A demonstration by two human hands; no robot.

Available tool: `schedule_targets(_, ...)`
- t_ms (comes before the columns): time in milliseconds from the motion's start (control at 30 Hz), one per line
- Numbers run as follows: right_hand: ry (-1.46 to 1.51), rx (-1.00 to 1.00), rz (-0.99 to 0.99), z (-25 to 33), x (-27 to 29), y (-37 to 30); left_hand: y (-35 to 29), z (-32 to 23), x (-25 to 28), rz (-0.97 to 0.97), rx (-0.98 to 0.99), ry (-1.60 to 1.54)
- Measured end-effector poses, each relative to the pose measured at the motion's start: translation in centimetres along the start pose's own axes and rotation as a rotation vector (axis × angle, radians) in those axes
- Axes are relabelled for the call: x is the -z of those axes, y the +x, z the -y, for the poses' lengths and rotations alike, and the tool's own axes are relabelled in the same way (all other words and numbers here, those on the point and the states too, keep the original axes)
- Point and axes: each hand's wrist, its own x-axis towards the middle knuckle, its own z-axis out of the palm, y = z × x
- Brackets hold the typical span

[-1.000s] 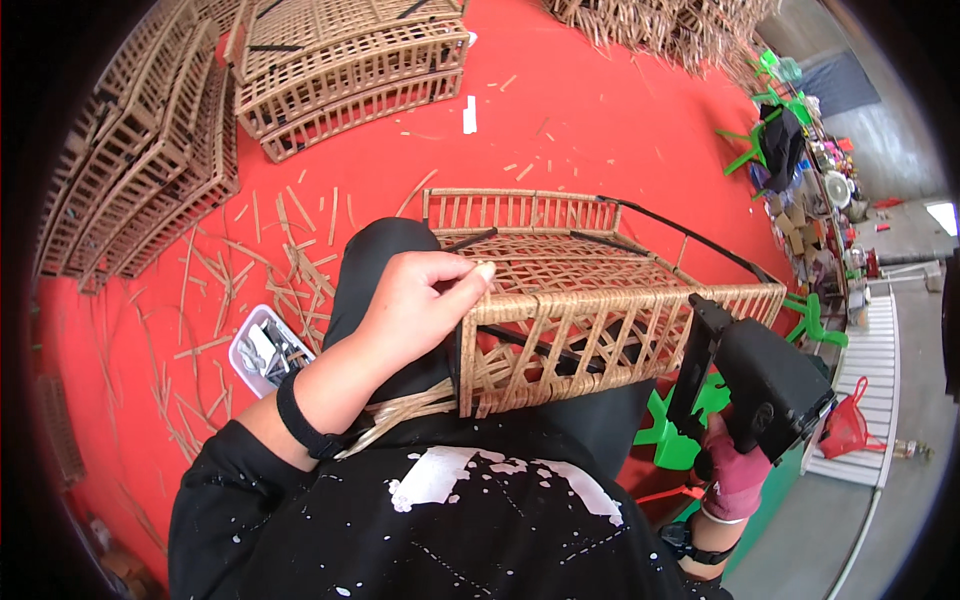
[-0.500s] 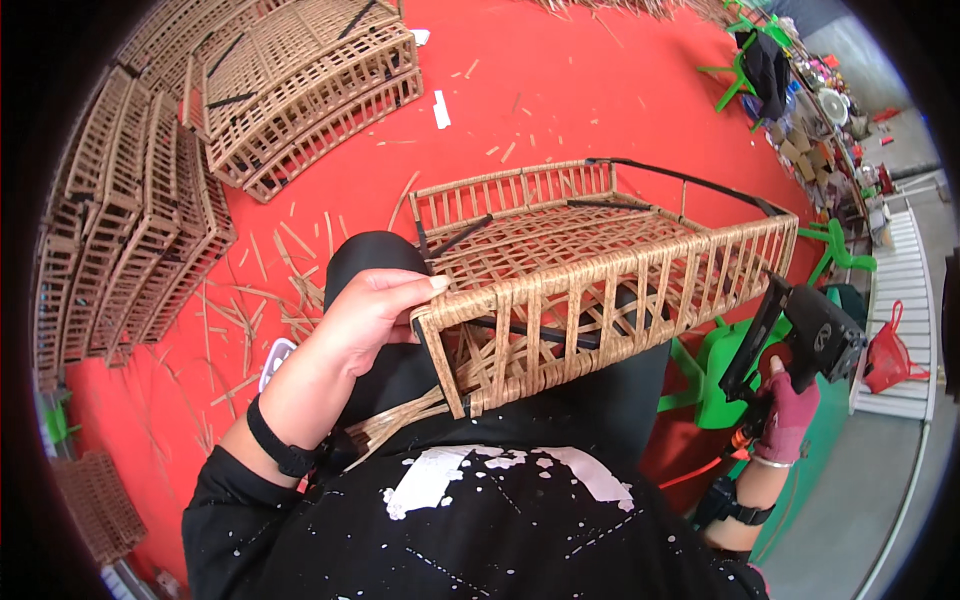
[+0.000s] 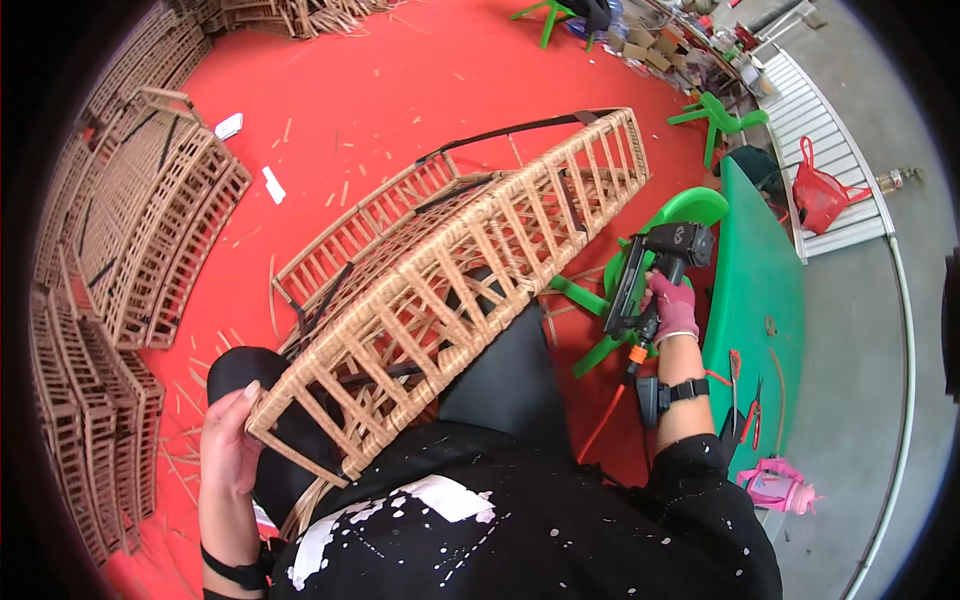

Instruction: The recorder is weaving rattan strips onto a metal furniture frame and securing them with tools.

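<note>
A tan woven rattan basket (image 3: 420, 265) with open slatted sides and dark frame bars rests aslant across my lap, its far right end raised. My left hand (image 3: 230, 435) pinches its near left corner, thumb on the rim. Loose rattan strips (image 3: 303, 512) poke out under that corner. In a pink fingerless glove, my right hand (image 3: 675, 305) is wrapped round the grip of a black air nail gun (image 3: 676, 243). A hose (image 3: 607, 420) runs from its orange connector. The gun is to the right of the basket, apart from it.
At my right stands a green table (image 3: 750, 270) bearing pliers (image 3: 755, 415) and a pink item (image 3: 775, 487). A green chair (image 3: 685, 208) stands beside it. Stacked rattan baskets (image 3: 150, 230) fill the left. Strip scraps litter the red floor (image 3: 330, 75).
The view has turned to the right. The basket has tilted, its right end swinging up and away. The nail gun has drawn away from the basket's right end. Both hands keep their holds.
</note>
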Motion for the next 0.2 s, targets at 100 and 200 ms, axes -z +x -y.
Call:
schedule_targets(100,0.095,-0.208,-0.02,-3.1,2.2,3.4,0.1,0.1,-0.1,-0.018,-0.018,0.013)
schedule_targets(200,0.492,-0.439,0.06,-7.3,3.5,6.8,0.1,0.4,0.5,-0.041,-0.024,0.019)
